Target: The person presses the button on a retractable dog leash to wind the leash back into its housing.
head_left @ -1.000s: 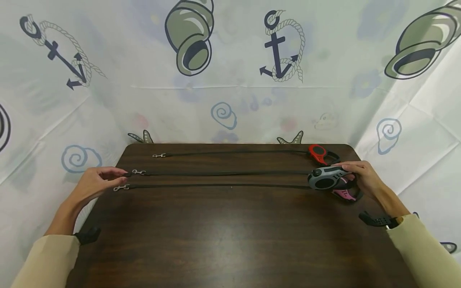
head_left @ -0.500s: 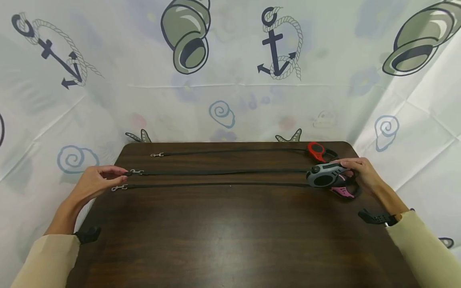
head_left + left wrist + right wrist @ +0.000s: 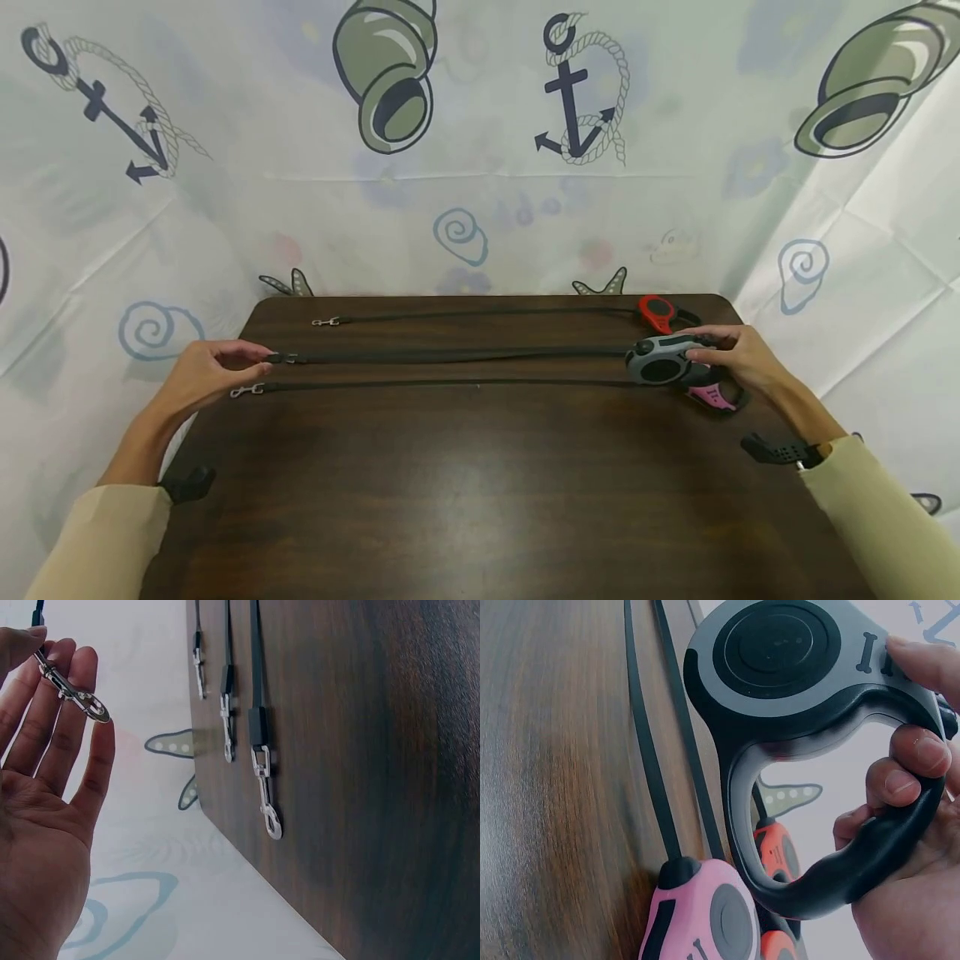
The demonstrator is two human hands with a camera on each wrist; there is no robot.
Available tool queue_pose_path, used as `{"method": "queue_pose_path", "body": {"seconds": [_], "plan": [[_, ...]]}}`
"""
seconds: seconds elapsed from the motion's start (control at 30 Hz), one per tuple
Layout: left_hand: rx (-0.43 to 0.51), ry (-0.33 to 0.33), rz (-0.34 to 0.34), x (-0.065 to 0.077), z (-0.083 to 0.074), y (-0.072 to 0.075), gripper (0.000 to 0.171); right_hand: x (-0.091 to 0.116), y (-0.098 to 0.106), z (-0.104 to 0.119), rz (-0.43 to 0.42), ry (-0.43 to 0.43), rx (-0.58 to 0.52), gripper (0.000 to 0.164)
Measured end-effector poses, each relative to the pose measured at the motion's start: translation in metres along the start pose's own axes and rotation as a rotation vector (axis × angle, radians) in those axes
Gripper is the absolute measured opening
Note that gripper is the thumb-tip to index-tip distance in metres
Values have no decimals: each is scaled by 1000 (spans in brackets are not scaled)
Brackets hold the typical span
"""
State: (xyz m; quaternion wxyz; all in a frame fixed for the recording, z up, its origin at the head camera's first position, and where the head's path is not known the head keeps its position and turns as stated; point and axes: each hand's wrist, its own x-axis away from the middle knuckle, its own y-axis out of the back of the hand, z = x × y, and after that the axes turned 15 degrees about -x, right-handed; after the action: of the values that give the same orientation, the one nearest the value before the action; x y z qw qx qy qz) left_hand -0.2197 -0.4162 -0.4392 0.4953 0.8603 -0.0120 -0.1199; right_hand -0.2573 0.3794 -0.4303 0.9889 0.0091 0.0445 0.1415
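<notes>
A grey-and-black retractable dog leash (image 3: 660, 362) is stretched between both hands just above the table. My left hand (image 3: 213, 372) pinches its strap end between thumb and fingers; the metal snap hook (image 3: 73, 693) lies across the fingers in the left wrist view. Round the black loop handle (image 3: 889, 851) curl the fingers of my right hand (image 3: 738, 354), the thumb on the grey casing. Beneath it lie a pink leash (image 3: 724, 915) and a red leash (image 3: 657, 313), straps drawn out leftward. Another strap with its hook (image 3: 226, 724) lies between theirs; the held leash partly covers it.
The dark wooden table (image 3: 465, 475) extends toward me. Nearest of the lying hooks is the pink leash's snap hook (image 3: 247, 390), close to the left edge. A patterned white cloth (image 3: 480, 225) hangs behind the table and along both sides.
The right hand has shifted slightly left with the grey leash, its thumb now further over the casing. The left hand has edged right, over the middle hook. The view has tilted a little.
</notes>
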Motion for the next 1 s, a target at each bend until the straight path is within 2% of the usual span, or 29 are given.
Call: {"method": "queue_pose_path", "body": {"seconds": [0.17, 0.27, 0.47, 0.7, 1.0], "plan": [[-21, -20, -3, -1, -5, -3, 27, -1, -6, 1, -14, 14, 84, 31], [-43, -15, -3, -2, -9, -3, 27, -1, -10, 2, -18, 13, 98, 32], [-28, -14, -4, -3, -13, -4, 25, -1, -15, 5, -4, 5, 84, 34], [-6, -84, -30, -8, -18, -10, 23, -1, -19, 9, -12, -20, 121, 31], [23, -155, -44, -14, -31, -15, 19, -5, -28, 11, 48, 26, 73, 31]]}}
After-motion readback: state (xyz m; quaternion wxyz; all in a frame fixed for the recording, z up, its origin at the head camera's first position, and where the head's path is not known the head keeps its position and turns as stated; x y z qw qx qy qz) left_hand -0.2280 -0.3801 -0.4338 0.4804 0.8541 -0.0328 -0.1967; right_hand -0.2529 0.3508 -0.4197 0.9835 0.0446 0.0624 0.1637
